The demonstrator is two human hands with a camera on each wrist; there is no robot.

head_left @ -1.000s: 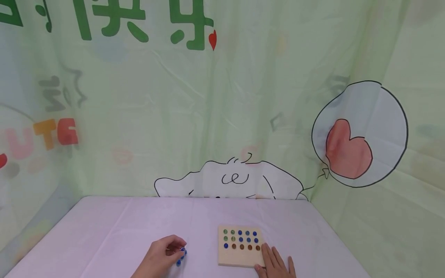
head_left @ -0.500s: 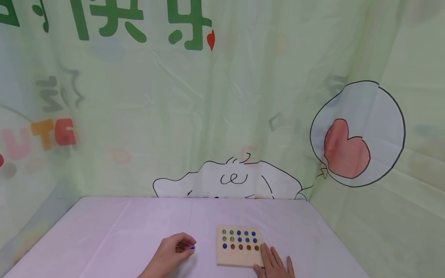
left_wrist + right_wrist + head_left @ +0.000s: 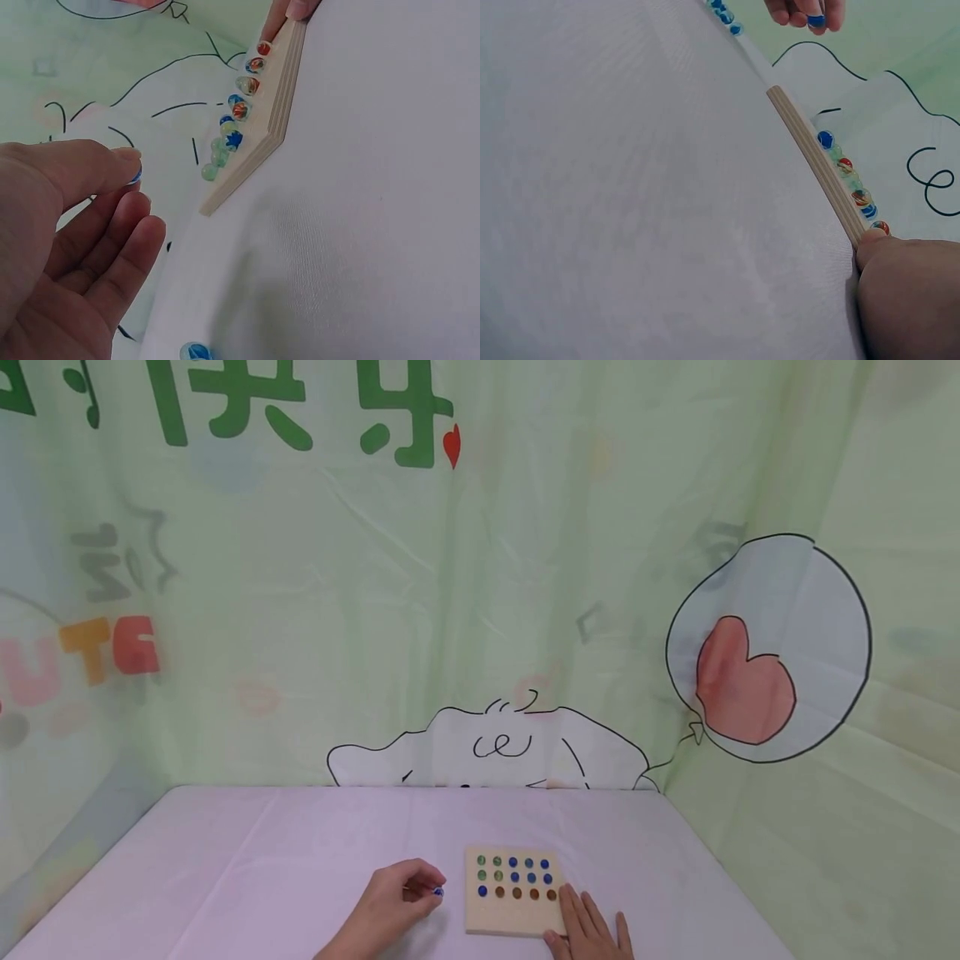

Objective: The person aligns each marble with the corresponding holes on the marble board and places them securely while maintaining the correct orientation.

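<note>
Between thumb and index finger, my left hand (image 3: 393,897) pinches a blue marble (image 3: 438,892), raised just left of the wooden board (image 3: 510,918). In the left wrist view this marble (image 3: 136,175) is mostly covered by the thumb. Three rows of marbles sit on the board: green and blue ones in the two far rows, then a blue marble (image 3: 482,891) followed by several brown-orange ones. The board's near part carries no marbles. My right hand (image 3: 592,931) rests at the board's right edge, fingers straight, thumb at the near corner.
Several loose blue marbles (image 3: 724,13) lie on the table to the left of the board; the left hand hides them in the head view. A pale cloth (image 3: 262,860) covers the table. Behind it hangs a green printed curtain (image 3: 525,568).
My left hand has moved right toward the board, carrying the blue marble away from the loose ones. My right hand and the board have stayed in place.
</note>
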